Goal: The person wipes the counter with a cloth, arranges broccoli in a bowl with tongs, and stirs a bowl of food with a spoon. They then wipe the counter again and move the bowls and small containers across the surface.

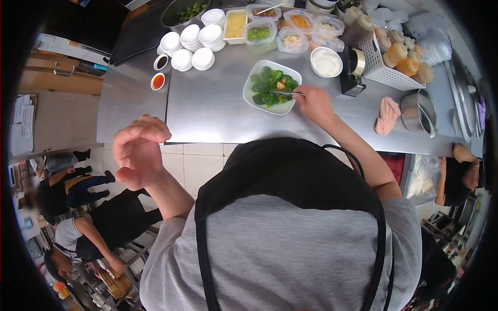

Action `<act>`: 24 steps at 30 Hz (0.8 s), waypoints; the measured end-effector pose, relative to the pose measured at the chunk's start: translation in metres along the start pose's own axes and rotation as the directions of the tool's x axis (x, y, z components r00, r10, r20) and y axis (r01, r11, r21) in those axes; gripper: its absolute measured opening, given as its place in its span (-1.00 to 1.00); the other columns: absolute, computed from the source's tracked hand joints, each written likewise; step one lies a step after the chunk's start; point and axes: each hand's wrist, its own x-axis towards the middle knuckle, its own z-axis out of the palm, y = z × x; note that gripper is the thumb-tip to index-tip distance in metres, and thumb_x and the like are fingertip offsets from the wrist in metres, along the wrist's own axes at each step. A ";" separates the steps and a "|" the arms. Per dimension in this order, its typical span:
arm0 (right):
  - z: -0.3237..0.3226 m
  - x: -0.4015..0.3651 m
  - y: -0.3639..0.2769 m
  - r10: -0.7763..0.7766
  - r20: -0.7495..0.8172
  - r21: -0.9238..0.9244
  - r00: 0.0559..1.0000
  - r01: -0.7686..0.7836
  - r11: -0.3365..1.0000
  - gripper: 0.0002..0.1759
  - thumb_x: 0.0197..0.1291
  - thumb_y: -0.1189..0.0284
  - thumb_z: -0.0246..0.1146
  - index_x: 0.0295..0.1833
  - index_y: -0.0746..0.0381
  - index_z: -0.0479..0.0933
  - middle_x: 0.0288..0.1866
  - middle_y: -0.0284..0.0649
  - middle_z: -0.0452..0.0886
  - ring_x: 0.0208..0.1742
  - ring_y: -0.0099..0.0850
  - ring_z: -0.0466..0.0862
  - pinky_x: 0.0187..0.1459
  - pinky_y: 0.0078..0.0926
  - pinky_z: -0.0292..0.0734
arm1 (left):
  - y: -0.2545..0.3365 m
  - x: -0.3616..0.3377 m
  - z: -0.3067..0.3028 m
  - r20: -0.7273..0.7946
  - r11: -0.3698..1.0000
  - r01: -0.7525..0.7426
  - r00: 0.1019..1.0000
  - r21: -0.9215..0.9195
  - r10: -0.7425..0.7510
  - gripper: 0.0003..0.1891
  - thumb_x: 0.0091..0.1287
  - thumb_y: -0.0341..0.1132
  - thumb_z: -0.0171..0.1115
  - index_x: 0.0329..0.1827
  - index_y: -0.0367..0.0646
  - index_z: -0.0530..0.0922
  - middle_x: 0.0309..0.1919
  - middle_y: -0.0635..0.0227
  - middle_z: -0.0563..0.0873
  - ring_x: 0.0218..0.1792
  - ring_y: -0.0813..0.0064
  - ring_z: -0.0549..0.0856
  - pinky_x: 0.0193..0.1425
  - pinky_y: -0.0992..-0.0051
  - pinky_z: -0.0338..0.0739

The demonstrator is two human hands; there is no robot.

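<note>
A white bowl (pixel 248 96) of green broccoli (pixel 264 83) with a few orange-brown pieces stands on the steel counter. My right hand (pixel 315 105) is closed around a slim metal utensil (pixel 284 93) at the bowl's right rim. The utensil's far end lies among the broccoli, so whether it is tongs or a spoon cannot be made out. My left hand (pixel 140 150) is raised near the counter's front edge, left of the bowl. Its fingers curve loosely with the thumb apart, and nothing shows in it.
Stacked white dishes (pixel 202 58), sauce cups (pixel 157 81) and food tubs (pixel 292 40) line the back. Right are a white-filled bowl (pixel 326 62), black dispenser (pixel 353 72), bottle basket (pixel 386 67), pink cloth (pixel 388 116) and metal pot (pixel 418 110). Other people (pixel 93 233) work at both sides.
</note>
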 end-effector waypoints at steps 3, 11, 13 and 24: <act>-0.002 0.002 -0.005 0.040 0.027 -0.077 0.999 -0.037 0.996 -0.86 -0.06 0.43 0.23 -0.34 0.23 0.55 -0.33 -0.15 0.60 -0.28 -0.21 0.59 -0.21 -0.27 0.45 | -0.004 0.001 0.003 -0.002 1.000 -0.005 1.000 -0.010 0.005 -0.31 0.25 0.23 -0.13 0.10 -0.29 0.33 -0.30 0.11 0.57 -0.33 0.35 0.47 -0.29 0.43 0.34; -0.026 -0.007 -0.023 -0.292 -0.042 -0.232 0.955 0.275 0.933 -0.81 -0.17 0.50 0.21 -0.32 0.20 0.52 -0.43 -0.26 0.52 -0.29 -0.32 0.51 -0.25 -0.35 0.34 | -0.005 0.003 0.004 -0.043 0.999 -0.021 0.999 0.025 0.022 -0.32 0.26 0.19 -0.11 0.06 -0.35 0.35 -0.34 0.03 0.59 -0.35 0.31 0.53 -0.27 0.41 0.42; -0.009 -0.013 -0.018 -0.387 -0.044 -0.287 0.921 0.360 0.888 -0.74 -0.27 0.55 0.20 -0.32 0.17 0.51 -0.45 -0.30 0.49 -0.31 -0.36 0.47 -0.29 -0.41 0.28 | -0.006 0.003 0.006 -0.046 1.000 -0.015 0.999 0.019 0.016 -0.33 0.27 0.18 -0.11 0.06 -0.36 0.35 -0.34 0.03 0.59 -0.35 0.31 0.53 -0.27 0.41 0.42; -0.031 -0.019 -0.013 -0.301 -0.073 -0.226 0.951 0.278 0.934 -0.72 -0.20 0.52 0.22 -0.23 0.19 0.53 -0.39 -0.33 0.51 -0.27 -0.38 0.47 -0.26 -0.43 0.26 | -0.005 0.000 0.007 -0.059 1.000 -0.001 0.998 0.016 0.002 -0.34 0.27 0.17 -0.10 0.05 -0.36 0.36 -0.34 0.03 0.59 -0.35 0.30 0.53 -0.26 0.41 0.43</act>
